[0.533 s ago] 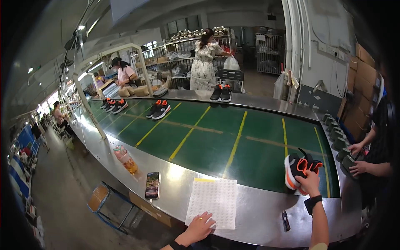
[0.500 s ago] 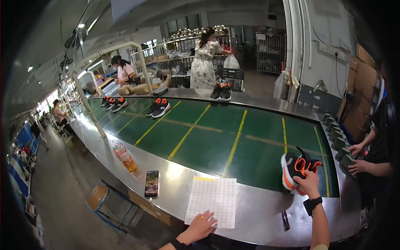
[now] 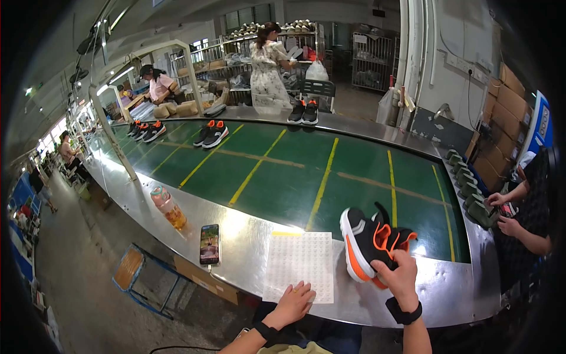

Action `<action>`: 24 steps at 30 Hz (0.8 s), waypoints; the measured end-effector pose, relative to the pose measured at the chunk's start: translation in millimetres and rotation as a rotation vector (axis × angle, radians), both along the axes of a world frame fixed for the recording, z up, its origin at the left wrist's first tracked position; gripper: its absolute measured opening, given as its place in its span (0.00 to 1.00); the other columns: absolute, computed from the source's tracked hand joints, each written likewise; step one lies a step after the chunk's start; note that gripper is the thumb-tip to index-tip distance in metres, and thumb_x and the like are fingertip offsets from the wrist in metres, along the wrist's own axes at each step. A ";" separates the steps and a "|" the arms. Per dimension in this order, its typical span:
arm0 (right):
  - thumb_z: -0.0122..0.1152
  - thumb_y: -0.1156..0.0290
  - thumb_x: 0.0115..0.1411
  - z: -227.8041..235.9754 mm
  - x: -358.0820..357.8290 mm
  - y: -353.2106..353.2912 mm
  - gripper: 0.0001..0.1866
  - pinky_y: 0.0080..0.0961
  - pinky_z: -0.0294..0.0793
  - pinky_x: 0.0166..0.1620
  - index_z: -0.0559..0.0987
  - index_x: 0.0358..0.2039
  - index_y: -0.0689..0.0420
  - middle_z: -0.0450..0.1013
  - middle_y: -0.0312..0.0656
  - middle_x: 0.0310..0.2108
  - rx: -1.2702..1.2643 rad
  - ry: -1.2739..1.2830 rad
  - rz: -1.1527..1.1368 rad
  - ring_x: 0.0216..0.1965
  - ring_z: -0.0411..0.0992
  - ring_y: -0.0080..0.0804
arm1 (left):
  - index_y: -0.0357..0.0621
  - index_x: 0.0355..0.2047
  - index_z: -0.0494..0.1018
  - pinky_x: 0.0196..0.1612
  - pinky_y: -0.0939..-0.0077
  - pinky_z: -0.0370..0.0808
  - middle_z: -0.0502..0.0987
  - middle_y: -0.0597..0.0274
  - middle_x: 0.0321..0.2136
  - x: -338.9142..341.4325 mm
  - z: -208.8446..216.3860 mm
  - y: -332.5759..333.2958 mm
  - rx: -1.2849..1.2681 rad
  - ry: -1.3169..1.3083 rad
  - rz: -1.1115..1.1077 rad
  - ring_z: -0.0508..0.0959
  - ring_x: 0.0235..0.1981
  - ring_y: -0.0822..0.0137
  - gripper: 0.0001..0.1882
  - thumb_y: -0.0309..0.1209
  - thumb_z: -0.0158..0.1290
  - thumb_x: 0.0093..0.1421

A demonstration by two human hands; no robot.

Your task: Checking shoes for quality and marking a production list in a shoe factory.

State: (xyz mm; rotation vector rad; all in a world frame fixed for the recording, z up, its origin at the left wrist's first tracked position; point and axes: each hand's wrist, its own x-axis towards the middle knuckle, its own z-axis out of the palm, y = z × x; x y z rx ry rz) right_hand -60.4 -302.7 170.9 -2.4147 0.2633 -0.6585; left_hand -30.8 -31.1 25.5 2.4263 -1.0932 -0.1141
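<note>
A pair of black sneakers with orange trim and white soles (image 3: 364,241) is in my right hand (image 3: 401,276), whose thumb and fingers grip the shoes near their openings. The pair is tilted above the table's metal edge, to the right of a white sheet of small printed labels (image 3: 299,259). My left hand (image 3: 296,304) rests flat on the sheet's lower part, fingers stretched out and holding nothing. Dark bands circle both wrists.
Left of the sheet lie a phone (image 3: 209,244) and a bottle of amber drink (image 3: 168,207). Other sneakers (image 3: 211,134) stand on the green belt (image 3: 283,171). At right, a co-worker's hands (image 3: 506,212) are beside a row of dark green shoes (image 3: 471,190). A stool (image 3: 131,270) stands lower left.
My right hand has brought the sneakers leftward, off the belt's edge and closer to the label sheet. My left hand stays on the sheet. The whole view has shifted slightly.
</note>
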 end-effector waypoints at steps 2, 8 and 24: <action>0.72 0.58 0.38 13.6 -0.9 7.7 0.20 0.34 0.62 0.33 0.72 0.20 0.58 0.68 0.41 0.21 -0.096 -0.155 0.030 0.27 0.66 0.41 | 0.48 0.49 0.65 0.54 0.52 0.62 0.65 0.56 0.52 -0.5 -2.0 -1.5 0.053 -0.063 0.033 0.62 0.58 0.49 0.20 0.32 0.52 0.55; 0.73 0.59 0.37 2.3 -13.6 20.5 0.20 0.36 0.62 0.38 0.73 0.25 0.57 0.68 0.44 0.31 -0.389 -0.226 -0.039 0.34 0.67 0.43 | 0.46 0.48 0.66 0.55 0.52 0.62 0.65 0.53 0.53 9.8 -9.3 -4.0 -0.028 -0.119 0.041 0.63 0.58 0.49 0.21 0.31 0.53 0.53; 0.60 0.66 0.50 -13.4 43.2 90.5 0.09 0.36 0.66 0.39 0.79 0.31 0.55 0.75 0.41 0.29 -0.274 0.026 0.327 0.34 0.72 0.39 | 0.48 0.45 0.69 0.53 0.62 0.62 0.69 0.59 0.49 2.6 7.1 17.8 -0.057 -0.094 0.030 0.67 0.55 0.54 0.18 0.33 0.56 0.53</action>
